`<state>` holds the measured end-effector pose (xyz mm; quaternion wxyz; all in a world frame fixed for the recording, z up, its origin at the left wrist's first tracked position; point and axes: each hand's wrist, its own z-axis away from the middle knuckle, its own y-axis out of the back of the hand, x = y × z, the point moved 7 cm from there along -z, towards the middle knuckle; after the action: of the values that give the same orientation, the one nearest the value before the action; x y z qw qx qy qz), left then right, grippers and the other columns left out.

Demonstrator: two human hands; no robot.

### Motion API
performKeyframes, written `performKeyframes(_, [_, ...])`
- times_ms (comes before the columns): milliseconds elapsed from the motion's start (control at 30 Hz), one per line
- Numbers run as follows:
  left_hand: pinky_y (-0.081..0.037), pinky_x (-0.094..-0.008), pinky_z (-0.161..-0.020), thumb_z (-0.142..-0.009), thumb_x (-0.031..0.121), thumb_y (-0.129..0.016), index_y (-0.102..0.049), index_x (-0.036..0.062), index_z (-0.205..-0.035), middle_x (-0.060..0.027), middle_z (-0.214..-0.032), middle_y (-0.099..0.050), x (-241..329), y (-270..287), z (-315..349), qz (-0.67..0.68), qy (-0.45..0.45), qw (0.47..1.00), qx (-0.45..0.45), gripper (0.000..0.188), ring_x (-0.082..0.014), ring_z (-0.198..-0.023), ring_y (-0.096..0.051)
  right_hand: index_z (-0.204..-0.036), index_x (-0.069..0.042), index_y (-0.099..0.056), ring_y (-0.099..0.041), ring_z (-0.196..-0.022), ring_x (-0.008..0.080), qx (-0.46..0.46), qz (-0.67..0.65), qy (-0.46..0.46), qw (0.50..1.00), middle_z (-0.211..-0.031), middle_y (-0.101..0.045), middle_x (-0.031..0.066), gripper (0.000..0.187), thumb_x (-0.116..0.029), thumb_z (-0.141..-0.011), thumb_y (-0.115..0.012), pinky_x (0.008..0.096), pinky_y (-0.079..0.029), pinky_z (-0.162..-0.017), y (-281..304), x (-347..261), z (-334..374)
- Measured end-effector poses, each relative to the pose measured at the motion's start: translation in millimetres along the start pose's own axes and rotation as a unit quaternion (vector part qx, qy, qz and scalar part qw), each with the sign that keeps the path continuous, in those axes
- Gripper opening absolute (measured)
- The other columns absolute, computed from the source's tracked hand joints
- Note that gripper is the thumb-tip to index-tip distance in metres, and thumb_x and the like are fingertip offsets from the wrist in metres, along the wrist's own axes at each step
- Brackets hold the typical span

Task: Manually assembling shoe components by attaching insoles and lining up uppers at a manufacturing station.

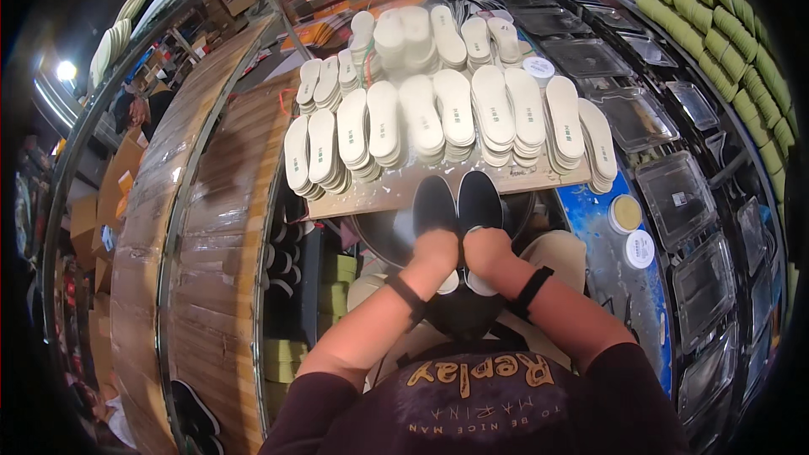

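Two black slip-on shoes with white soles are side by side in front of me, toes pointing away. My left hand (436, 250) is at the opening of the left slip-on shoe (434, 204) and holds it. My right hand (487, 251) holds the right slip-on shoe (480, 200) the same way. The fingers of both hands are hidden in the shoes. Just beyond the toes is a wooden board (388, 195) bearing stacks of cream insoles (458, 108) in rows. A dark round basin (383, 232) is partly visible beneath the shoes.
At my right, a blue paint-marked bench (619, 286) carries round white-lidded tubs (640, 248). Past it stands a rack of clear plastic trays (674, 194), with green rolled bundles (699, 8) behind. Wooden shelving (215, 202) runs along my left, with dark shoes (194, 409) at its near end.
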<state>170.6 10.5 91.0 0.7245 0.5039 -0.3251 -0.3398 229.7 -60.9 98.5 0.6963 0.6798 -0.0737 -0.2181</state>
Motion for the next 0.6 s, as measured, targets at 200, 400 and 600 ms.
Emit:
performKeyframes(200, [-0.055,-0.0414,-0.072,-0.079,0.01,-0.06,-0.071,0.0055,-0.086,-0.0155,-0.089,-0.07,-16,-33,-19,-0.045,-0.036,0.994,0.092,0.014,-0.0317,-0.083,-0.068,-0.066,-0.006,-0.069,-0.068,-0.063,0.0302,0.068,0.03,0.005,0.997,-0.067,-0.067,0.0151,0.011,-0.01,-0.07,-0.06,0.0406,-0.055,-0.057,-25,3,-15])
performKeyframes(400, [-0.055,-0.0417,-0.072,-0.076,0.009,-0.062,-0.069,0.0034,-0.085,-0.0198,-0.09,-0.068,-12,-19,-11,0.014,-0.039,0.994,0.104,0.013,-0.0339,-0.083,-0.067,-0.073,-0.003,-0.068,-0.067,-0.068,0.0322,0.114,-0.001,0.003,0.993,-0.071,-0.066,0.0168,0.011,-0.01,-0.071,-0.06,0.0401,-0.055,-0.065,-34,23,-15])
performKeyframes(600, [-0.054,-0.0412,-0.078,-0.082,0.013,-0.056,-0.072,0.001,-0.085,-0.0207,-0.094,-0.069,14,2,21,-0.029,-0.053,0.998,0.028,0.021,-0.0329,-0.087,-0.068,-0.097,0.002,-0.06,-0.065,-0.081,0.0371,0.084,-0.134,-0.083,0.984,-0.086,-0.065,0.0229,0.027,-0.019,-0.079,-0.062,0.0454,-0.052,-0.074,-13,16,24])
